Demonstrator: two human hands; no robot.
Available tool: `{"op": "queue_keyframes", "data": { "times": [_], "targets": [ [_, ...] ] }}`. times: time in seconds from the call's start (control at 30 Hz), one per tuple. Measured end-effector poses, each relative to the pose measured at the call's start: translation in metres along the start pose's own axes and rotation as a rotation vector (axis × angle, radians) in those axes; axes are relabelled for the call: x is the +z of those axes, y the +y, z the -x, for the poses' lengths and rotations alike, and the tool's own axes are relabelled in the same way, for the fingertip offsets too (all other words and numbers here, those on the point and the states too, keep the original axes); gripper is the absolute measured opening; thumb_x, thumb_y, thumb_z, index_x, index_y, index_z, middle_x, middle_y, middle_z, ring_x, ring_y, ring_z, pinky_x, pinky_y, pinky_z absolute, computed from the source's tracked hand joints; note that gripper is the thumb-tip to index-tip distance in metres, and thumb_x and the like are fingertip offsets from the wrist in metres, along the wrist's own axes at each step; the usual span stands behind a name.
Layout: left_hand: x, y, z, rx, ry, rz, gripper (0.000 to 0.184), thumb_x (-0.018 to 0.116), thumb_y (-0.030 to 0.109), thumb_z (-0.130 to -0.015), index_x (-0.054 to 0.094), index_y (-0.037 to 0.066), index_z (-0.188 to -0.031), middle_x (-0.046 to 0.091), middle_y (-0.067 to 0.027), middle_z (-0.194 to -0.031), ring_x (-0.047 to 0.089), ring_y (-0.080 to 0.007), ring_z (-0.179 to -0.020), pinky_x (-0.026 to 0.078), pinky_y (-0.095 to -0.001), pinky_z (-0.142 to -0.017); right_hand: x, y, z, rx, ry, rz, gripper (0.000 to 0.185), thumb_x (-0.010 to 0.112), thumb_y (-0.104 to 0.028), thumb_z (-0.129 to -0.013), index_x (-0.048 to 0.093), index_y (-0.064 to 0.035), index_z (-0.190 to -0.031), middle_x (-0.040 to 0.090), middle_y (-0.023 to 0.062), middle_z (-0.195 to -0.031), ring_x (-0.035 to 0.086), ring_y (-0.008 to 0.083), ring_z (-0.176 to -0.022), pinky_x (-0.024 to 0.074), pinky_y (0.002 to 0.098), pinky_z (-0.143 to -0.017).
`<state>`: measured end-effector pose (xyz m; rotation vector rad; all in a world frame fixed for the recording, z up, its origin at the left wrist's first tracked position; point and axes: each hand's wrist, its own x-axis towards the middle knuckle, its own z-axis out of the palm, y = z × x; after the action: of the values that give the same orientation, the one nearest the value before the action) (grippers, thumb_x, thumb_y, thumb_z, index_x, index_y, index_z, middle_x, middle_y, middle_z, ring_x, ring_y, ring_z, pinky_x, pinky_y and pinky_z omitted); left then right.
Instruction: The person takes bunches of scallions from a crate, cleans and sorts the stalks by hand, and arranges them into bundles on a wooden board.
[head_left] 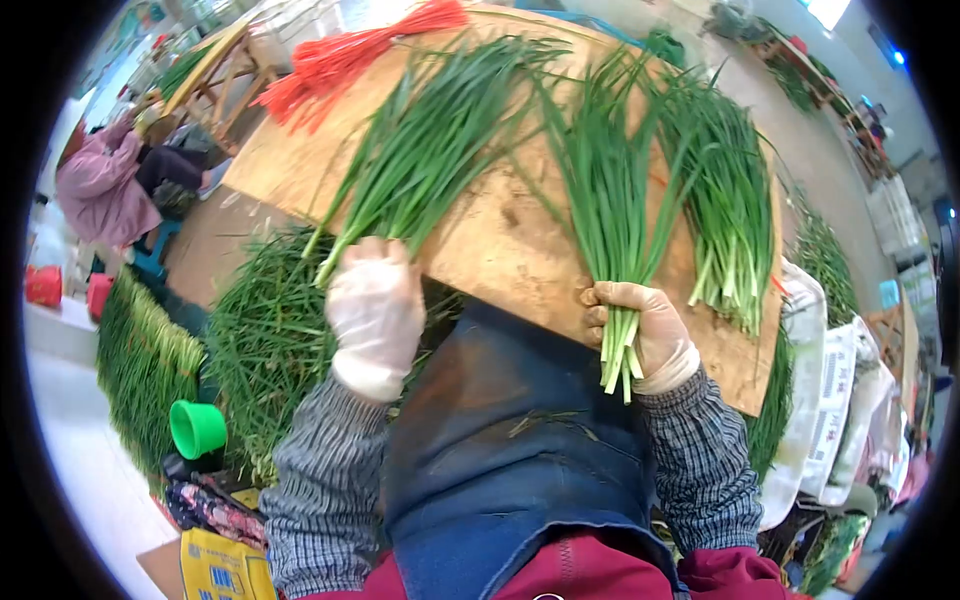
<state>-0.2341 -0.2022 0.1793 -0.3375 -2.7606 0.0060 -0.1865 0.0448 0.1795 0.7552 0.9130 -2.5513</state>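
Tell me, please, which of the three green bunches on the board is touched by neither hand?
The rightmost bunch, lying untouched on the board. The left hand is on the leftmost bunch; the right hand grips the middle bunch.

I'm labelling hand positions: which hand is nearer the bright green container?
Left. The left hand is up and right of the green container in the picture; the right hand, holding green stalks, is much farther right.

Left forearm [330, 480] and right forearm [700, 465] extend forward, sleeved to the wrist. Left hand [376, 310] — gloved, back facing up, fingers bent forward and down; fingertips hidden. Right hand [655, 330] — gloved, fingers curled into a firm grip, thumb [622, 294] laid across, pointing inward.
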Motion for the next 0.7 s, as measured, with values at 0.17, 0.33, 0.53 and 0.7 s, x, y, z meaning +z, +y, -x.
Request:
{"op": "queue_keyframes", "data": {
  "times": [0.17,0.33,0.53,0.7],
  "targets": [
    [-0.040,0.048,0.026,0.194,0.288,0.717,0.051,0.066,0.033,-0.077,0.052,0.000,-0.114,0.051,-0.0150,-0.111,0.047,-0.0317,-0.103,0.036,-0.0426,-0.090,0.010,0.003,0.000,-0.014,-0.202,-0.220,0.013,0.057,-0.005,-0.080,0.055,0.0026,-0.090,0.059,0.0084,-0.075,0.059,0.0174,-0.063,0.0547,0.0291,-0.050],
    [-0.058,0.081,0.049,0.394,0.430,0.619,0.068,0.045,0.058,-0.082,0.055,-0.003,-0.111,0.054,-0.0140,-0.109,0.048,-0.0303,-0.107,0.032,-0.0482,-0.096,0.019,0.033,-0.018,0.063,-0.512,-0.407,0.022,0.051,-0.014,-0.087,0.054,-0.0008,-0.104,0.061,0.0142,-0.095,0.060,0.0226,-0.090,0.0509,0.0361,-0.080],
    [-0.041,0.079,0.010,0.385,0.403,0.669,0.061,0.046,0.049,-0.085,0.051,-0.002,-0.117,0.051,-0.0146,-0.116,0.047,-0.0319,-0.109,0.030,-0.0490,-0.096,0.062,0.044,0.016,-0.080,-0.221,-0.382,0.020,0.048,-0.013,-0.090,0.053,-0.0009,-0.105,0.059,0.0087,-0.093,0.059,0.0218,-0.086,0.0502,0.0354,-0.081],
    [-0.026,0.054,0.040,0.184,0.512,0.815,0.065,0.044,0.053,-0.086,0.050,-0.003,-0.117,0.052,-0.0149,-0.109,0.045,-0.0299,-0.107,0.030,-0.0449,-0.097,0.037,0.054,-0.004,-0.057,-0.405,-0.405,0.021,0.052,-0.012,-0.088,0.053,0.0039,-0.101,0.061,0.0122,-0.089,0.061,0.0227,-0.082,0.0532,0.0395,-0.075]
  ]
}}
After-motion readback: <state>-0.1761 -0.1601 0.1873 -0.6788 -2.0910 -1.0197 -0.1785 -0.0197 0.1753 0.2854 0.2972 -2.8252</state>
